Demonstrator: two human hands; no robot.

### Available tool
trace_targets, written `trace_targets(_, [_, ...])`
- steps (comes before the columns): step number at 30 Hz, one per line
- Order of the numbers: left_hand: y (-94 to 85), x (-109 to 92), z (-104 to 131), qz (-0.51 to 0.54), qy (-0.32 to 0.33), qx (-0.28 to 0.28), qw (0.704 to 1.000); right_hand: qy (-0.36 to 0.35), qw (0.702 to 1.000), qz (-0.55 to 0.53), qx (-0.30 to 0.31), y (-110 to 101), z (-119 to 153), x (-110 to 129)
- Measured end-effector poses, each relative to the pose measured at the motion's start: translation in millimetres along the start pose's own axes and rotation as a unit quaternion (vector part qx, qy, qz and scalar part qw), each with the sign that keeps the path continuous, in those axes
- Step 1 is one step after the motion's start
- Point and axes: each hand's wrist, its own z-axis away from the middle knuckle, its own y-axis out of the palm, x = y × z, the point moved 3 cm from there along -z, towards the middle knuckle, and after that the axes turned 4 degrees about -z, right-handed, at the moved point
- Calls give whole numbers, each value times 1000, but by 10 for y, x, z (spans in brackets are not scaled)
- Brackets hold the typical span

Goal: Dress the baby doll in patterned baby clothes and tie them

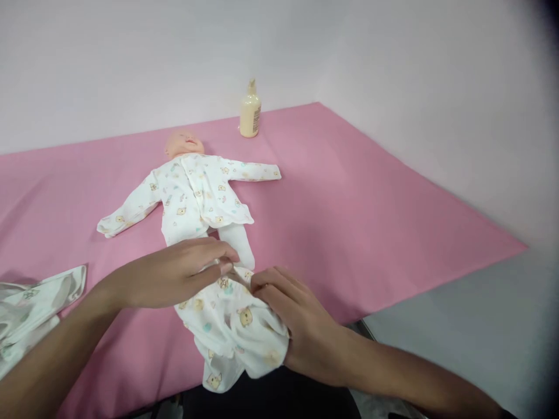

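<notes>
on the pink cloth [349,233], near its front edge, your left hand [174,273] and right hand [301,320] pinch the waist of the printed pants [236,326] — below the doll [186,145] in its printed top [196,192]. pale walls [174,58] back the table. bare cloth opens rightward, past the pump bottle [250,113]. your hands hide the doll's lower legs; folded clothes [39,308] are cut off at left.

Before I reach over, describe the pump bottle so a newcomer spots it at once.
Follow the pink sheet to its far edge, right of the doll's head. The pump bottle there is pale yellow with side print; unlike the flat-lying baby shirt, it stands upright.
</notes>
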Motion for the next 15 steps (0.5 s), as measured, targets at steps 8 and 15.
trace_targets(8, [223, -78, -253, -148, 175, -70, 971, -21, 1000, 0, 16, 100, 153, 83])
trace_targets(15, [349, -86, -365, -178, 191, -33, 965, -15, 999, -27, 44, 115, 142, 81])
